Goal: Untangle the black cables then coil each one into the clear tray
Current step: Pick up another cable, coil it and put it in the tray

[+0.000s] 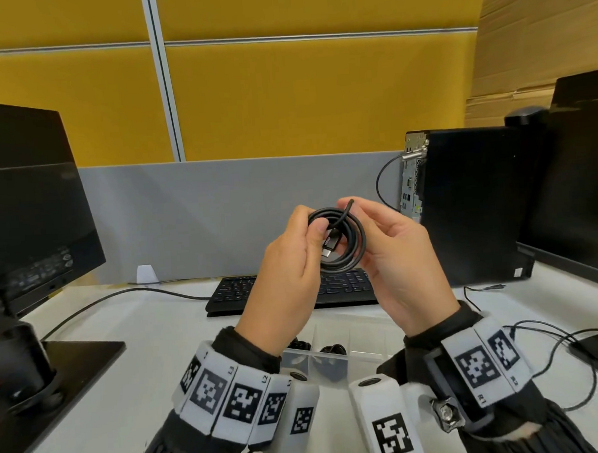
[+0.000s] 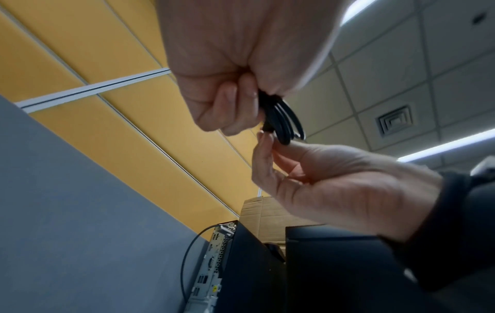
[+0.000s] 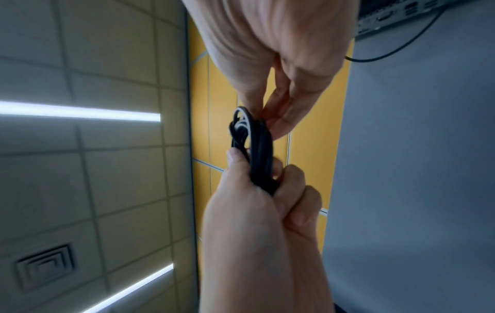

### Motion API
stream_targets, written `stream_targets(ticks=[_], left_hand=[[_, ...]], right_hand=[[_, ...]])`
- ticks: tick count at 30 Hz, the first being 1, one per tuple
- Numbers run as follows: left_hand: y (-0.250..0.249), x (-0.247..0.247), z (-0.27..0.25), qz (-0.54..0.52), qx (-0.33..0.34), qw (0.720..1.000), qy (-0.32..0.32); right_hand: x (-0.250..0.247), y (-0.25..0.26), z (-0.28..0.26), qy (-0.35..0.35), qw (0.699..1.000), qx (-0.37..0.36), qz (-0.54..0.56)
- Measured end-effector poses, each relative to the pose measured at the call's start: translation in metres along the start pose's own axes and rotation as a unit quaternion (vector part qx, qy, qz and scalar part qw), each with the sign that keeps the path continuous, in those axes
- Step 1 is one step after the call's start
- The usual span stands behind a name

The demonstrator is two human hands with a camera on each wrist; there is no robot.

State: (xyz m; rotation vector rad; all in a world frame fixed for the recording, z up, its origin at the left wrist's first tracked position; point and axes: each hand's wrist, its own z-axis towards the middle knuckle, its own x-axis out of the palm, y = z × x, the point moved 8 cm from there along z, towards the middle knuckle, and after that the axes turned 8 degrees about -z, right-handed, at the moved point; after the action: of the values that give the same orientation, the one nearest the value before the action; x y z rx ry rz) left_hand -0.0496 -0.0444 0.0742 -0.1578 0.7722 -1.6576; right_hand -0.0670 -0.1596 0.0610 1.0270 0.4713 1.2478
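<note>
I hold a black cable [image 1: 354,239] wound into a small coil in the air above the desk, between both hands. My left hand [image 1: 308,226] grips the coil's left side with thumb and curled fingers. My right hand [image 1: 367,220] pinches the top right, where a cable end sticks up. A plug [image 1: 327,249] lies across the coil's middle. In the left wrist view my left hand [image 2: 227,101] clamps the coil [image 2: 284,122]. In the right wrist view my right hand [image 3: 270,114] pinches the coil [image 3: 258,152]. Below my wrists sits the clear tray [image 1: 350,337], with coiled black cables [image 1: 330,353] in it, partly hidden.
A black keyboard [image 1: 286,292] lies behind the tray. A monitor [image 1: 33,210] with its base [image 1: 74,366] stands at the left. A PC tower [image 1: 471,201] and a second monitor [image 1: 580,179] stand at the right. Thin wires [image 1: 553,348] trail over the desk's right side.
</note>
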Motion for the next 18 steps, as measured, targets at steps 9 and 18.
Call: stream_targets(ticks=[9, 18], left_hand=[[0.010, -0.008, 0.003, -0.047, -0.034, 0.997, -0.045], [0.013, -0.013, 0.002, -0.062, -0.044, 0.994, -0.081]], right_hand=[[0.010, -0.005, -0.003, 0.081, 0.988, 0.104, 0.083], [0.009, 0.005, -0.004, 0.052, 0.993, 0.022, -0.104]])
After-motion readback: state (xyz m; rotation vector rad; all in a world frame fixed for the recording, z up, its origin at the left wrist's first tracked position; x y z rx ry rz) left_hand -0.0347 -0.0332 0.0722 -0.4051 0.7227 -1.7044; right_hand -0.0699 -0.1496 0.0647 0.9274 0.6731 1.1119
